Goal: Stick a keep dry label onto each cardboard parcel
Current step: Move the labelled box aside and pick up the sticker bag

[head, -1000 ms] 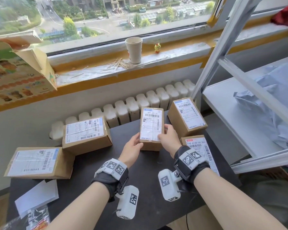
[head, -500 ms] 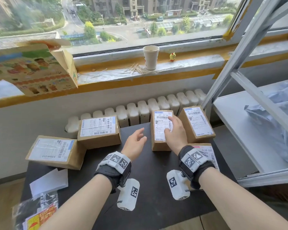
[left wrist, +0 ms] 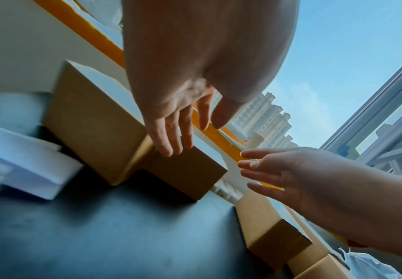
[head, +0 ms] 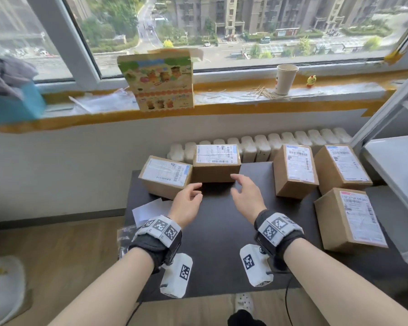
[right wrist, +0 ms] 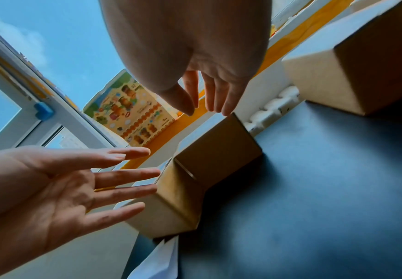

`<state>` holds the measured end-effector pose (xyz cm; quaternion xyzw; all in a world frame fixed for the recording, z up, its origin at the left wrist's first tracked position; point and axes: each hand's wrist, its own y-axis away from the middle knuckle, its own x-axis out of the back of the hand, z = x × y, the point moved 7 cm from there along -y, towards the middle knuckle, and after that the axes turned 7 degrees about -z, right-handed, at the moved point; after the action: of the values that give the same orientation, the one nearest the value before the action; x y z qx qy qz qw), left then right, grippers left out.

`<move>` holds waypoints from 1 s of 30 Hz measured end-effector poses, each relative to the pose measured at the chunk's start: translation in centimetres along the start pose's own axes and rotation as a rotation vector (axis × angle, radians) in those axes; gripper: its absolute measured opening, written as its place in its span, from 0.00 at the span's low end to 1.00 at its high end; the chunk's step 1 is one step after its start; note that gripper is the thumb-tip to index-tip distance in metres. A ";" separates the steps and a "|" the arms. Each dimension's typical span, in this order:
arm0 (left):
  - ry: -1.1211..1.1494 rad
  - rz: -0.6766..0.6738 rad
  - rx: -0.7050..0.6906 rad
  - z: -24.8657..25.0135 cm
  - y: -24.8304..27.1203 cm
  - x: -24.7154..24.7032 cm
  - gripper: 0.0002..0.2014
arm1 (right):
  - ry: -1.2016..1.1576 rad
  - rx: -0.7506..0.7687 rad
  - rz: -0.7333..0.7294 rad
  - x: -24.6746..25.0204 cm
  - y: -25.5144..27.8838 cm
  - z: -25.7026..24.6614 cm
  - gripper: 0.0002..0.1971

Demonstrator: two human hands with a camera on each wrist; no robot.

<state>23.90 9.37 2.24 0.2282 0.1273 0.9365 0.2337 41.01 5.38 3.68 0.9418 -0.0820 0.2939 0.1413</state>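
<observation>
- Head view: a dark table (head: 217, 231) stands under a wide window, with five cardboard parcels on it, each topped by a white shipping label.
- Two parcels sit at the back left, touching at a corner: the left parcel (head: 165, 180) is angled, the middle parcel (head: 216, 164) is square to the wall.
- Three more are off to the right: a tall parcel (head: 295, 170), a far-right parcel (head: 342, 168) and a near-right parcel (head: 349, 217) at the table's edge.
- Left hand (head: 186, 205) hovers with fingers loose, holding nothing, just before the left parcel.
- Right hand (head: 245, 198) is also empty, fingers spread, in front of the middle parcel.
- Left wrist view shows the left hand's fingertips (left wrist: 171, 143) right over the seam where those two boxes meet; whether they touch, I cannot tell.
- White paper sheets (head: 149, 210) lie at the table's left edge, by a clear plastic bag (head: 125, 234).
- Whether any keep dry label is among them, I cannot tell.
- White radiator (head: 257, 147) runs behind the table.
- On the sill: a colourful printed carton (head: 160, 83), a paper cup (head: 285, 78), scattered wooden sticks (head: 262, 91) and a small yellow chick figure (head: 311, 81).
- White metal shelving (head: 391, 161) stands to the right.
</observation>
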 end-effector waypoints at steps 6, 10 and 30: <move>-0.006 0.068 0.016 -6.9 5.0 7.2 0.16 | -0.021 -0.024 -0.072 -8.8 3.5 -2.5 0.22; -0.016 0.089 0.041 -11.3 7.9 10.4 0.16 | 0.015 -0.052 -0.122 -13.6 5.7 -2.8 0.21; 0.003 0.148 0.313 -23.1 10.2 12.8 0.23 | -0.050 -0.202 -0.269 -24.8 6.9 -2.0 0.18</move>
<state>-1.25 3.90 -9.44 0.2691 0.2548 0.9203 0.1254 18.09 1.30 -7.56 0.9323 0.0124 0.2388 0.2713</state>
